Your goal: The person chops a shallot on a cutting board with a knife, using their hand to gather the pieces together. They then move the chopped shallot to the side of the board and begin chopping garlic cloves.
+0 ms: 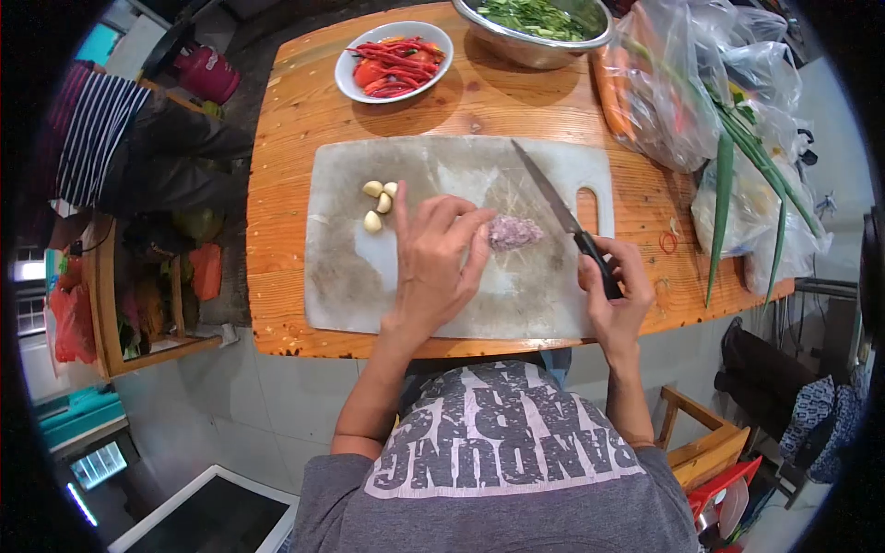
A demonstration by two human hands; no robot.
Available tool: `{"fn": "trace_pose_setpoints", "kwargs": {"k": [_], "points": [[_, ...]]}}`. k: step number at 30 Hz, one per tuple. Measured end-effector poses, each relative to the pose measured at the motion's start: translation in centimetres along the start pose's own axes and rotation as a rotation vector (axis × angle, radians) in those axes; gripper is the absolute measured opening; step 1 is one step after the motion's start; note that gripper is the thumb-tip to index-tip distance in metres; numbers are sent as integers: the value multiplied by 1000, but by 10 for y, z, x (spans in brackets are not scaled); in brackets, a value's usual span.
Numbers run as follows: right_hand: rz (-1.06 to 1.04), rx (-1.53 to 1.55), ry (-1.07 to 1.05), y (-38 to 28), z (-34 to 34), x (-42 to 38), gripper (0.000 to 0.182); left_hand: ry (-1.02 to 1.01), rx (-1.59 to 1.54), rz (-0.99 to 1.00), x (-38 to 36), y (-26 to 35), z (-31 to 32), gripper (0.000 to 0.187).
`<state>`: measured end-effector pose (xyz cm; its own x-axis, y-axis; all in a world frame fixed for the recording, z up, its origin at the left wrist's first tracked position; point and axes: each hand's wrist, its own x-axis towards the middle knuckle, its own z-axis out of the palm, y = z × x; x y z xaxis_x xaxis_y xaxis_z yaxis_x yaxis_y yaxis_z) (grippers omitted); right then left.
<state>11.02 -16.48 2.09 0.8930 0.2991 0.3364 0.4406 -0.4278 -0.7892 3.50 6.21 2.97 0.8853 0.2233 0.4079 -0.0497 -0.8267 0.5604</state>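
Observation:
A small heap of finely chopped, purplish-white shallots (pixel 514 233) lies on the worn white cutting board (pixel 346 295). My left hand (pixel 438 253) is at the heap's left end, thumb and index finger pinched together against it, little finger stretched away. In my right hand (pixel 616 290) is a knife (pixel 550 191), gripped by its black handle. Its blade points up and left over the board, to the right of the shallots and apart from them. Several peeled garlic cloves (pixel 372 221) sit left of my left hand, close to its little finger.
Behind the board stand a white bowl (pixel 343 81) of red chilies and tomatoes and a metal bowl (pixel 535 57) of cut greens. Plastic bags (pixel 678 120) with carrots and green onions fill the table's right side. A person in a striped top (pixel 97 124) stands at left.

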Motion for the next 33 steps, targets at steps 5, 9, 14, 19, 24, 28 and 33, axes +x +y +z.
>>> {"fn": "trace_pose_setpoints", "kwargs": {"k": [5,9,14,19,24,28,33], "points": [[18,27,-46,1,-2,-2,26,38,19,44,2,1,1,17],[-126,-12,-136,-16,-11,-4,30,112,44,37,2,-3,-10,19],[-211,-24,-366,-33,-15,-21,37,199,66,-10,-5,-13,-33,23],[-194,-79,-394,-27,-4,-34,39,185,58,-23,-8,-18,-31,24],[-177,-166,-249,-21,-6,-33,40,211,36,-48,-5,-19,-38,26],[-188,-174,-267,-34,-12,-35,40,282,-43,-81,-11,-34,-48,27],[-186,-120,-332,-45,6,-41,36,316,-17,-139,-30,-64,-76,27]]}}
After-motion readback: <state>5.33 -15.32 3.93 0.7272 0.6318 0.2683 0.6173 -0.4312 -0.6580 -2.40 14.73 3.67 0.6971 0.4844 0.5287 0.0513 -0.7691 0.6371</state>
